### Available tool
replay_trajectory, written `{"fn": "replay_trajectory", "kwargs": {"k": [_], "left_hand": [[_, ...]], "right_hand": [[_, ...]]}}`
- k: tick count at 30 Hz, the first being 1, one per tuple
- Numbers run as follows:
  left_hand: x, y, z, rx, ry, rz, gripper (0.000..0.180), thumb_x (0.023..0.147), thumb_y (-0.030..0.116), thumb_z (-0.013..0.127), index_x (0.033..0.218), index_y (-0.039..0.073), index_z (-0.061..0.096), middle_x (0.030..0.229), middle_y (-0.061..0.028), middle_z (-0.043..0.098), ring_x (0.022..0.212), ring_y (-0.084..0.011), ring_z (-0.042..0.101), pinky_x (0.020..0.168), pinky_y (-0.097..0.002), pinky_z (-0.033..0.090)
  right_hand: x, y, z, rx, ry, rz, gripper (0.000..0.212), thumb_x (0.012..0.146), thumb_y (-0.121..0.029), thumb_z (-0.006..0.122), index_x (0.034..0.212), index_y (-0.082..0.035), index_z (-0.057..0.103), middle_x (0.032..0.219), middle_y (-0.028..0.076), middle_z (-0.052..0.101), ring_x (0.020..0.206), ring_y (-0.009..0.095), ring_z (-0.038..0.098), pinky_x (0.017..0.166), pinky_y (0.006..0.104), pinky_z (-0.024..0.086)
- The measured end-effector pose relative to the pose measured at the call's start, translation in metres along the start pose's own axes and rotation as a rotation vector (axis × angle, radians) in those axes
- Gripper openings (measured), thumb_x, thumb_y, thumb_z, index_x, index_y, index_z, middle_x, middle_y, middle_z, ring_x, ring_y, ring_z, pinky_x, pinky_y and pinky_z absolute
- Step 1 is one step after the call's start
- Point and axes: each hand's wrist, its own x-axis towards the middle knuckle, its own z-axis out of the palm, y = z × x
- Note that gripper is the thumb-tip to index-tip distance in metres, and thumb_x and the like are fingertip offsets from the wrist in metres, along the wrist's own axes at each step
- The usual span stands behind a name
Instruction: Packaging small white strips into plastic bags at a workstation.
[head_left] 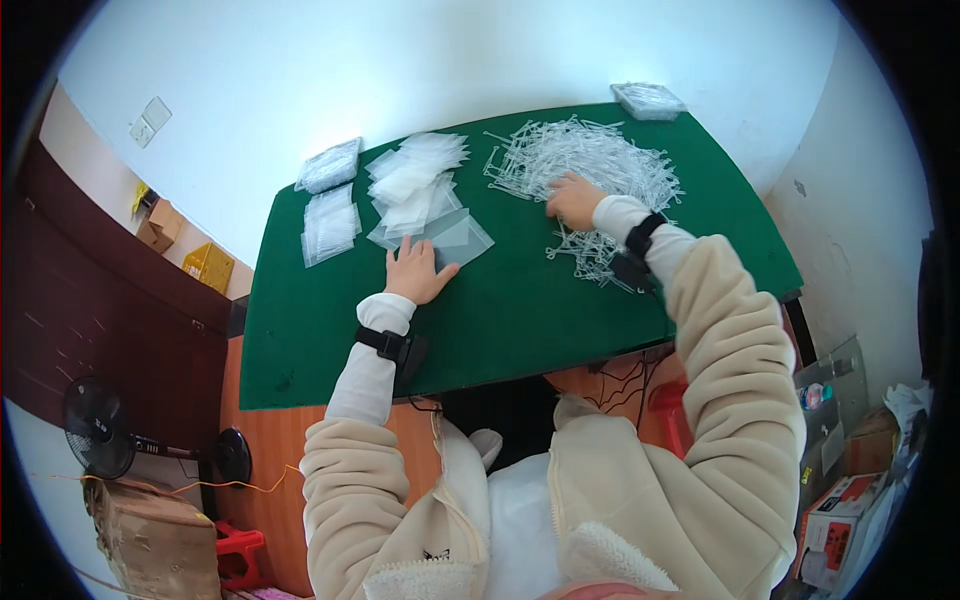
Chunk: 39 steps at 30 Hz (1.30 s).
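Note:
My left hand (418,272) lies open, its fingers spread over the near edge of some clear flat plastic bags (463,240). More of these bags (415,170) fan out behind it in a loose, overlapping heap. At the near left edge of a large heap of thin clear plastic sticks (620,165), some with looped ends, is my right hand (575,200). Its fingers are curled together; whatever they pinch is too small to make out. A smaller cluster of the same sticks (590,255) lies below the right wrist.
Filled bags (331,225) lie in a row at the table's left, with a clear packed bundle (330,165) behind. Another bundle (648,101) sits at the far right corner. The green table (520,330) meets a white wall. A black fan (100,428) stands left.

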Motion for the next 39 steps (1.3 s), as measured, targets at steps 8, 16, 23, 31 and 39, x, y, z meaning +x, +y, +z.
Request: {"fn": "replay_trajectory", "kwargs": {"k": [8, 16, 23, 31, 39], "left_hand": [[0.017, 0.036, -0.021, -0.191, 0.359, 0.175, 0.055, 0.078, 0.043, 0.056, 0.117, 0.005, 0.049, 0.119, -0.0155, 0.049, 0.121, -0.0348, 0.034, 0.098, -0.0499, 0.026], [0.040, 0.064, 0.021, -0.682, 0.565, 0.353, 0.038, 0.074, 0.021, 0.064, 0.106, 0.004, 0.055, 0.110, -0.0153, 0.054, 0.112, -0.0348, 0.043, 0.093, -0.0408, 0.035], [0.038, 0.060, 0.032, -0.896, 0.479, 0.277, 0.033, 0.074, 0.017, 0.064, 0.103, 0.003, 0.056, 0.102, -0.0140, 0.057, 0.102, -0.0305, 0.050, 0.088, -0.0378, 0.038], [0.041, 0.038, 0.047, -1.002, 0.465, 0.216, 0.030, 0.077, 0.011, 0.063, 0.105, 0.004, 0.056, 0.101, -0.0082, 0.058, 0.087, -0.0155, 0.057, 0.074, -0.0274, 0.045], [0.042, 0.052, 0.035, -0.913, 0.427, 0.233, 0.020, 0.077, 0.010, 0.063, 0.096, 0.004, 0.060, 0.092, -0.0053, 0.060, 0.074, -0.0123, 0.056, 0.067, -0.0244, 0.045]], "right_hand": [[-0.112, 0.018, -0.042, 1.142, -0.280, 0.233, 0.033, 0.076, -0.003, 0.045, 0.107, -0.005, 0.058, 0.111, 0.008, 0.056, 0.096, 0.020, 0.056, 0.080, 0.0354, 0.047], [-0.169, -0.014, -0.034, 1.149, -0.985, 0.197, 0.039, 0.081, -0.007, 0.043, 0.119, -0.006, 0.049, 0.106, 0.007, 0.056, 0.094, 0.015, 0.054, 0.076, 0.0286, 0.048], [-0.126, 0.020, -0.019, 1.057, -0.666, 0.269, 0.044, 0.080, -0.007, 0.047, 0.124, -0.010, 0.047, 0.110, 0.007, 0.052, 0.095, 0.015, 0.051, 0.080, 0.0284, 0.045], [-0.123, 0.048, -0.050, 1.204, -0.207, 0.357, 0.042, 0.075, -0.017, 0.058, 0.116, -0.010, 0.054, 0.116, 0.008, 0.052, 0.105, 0.021, 0.050, 0.083, 0.0326, 0.044], [-0.208, 0.079, 0.018, 0.351, -0.092, 0.504, 0.050, 0.064, -0.026, 0.072, 0.106, -0.003, 0.056, 0.094, 0.013, 0.061, 0.084, 0.025, 0.059, 0.073, 0.0318, 0.048]]}}
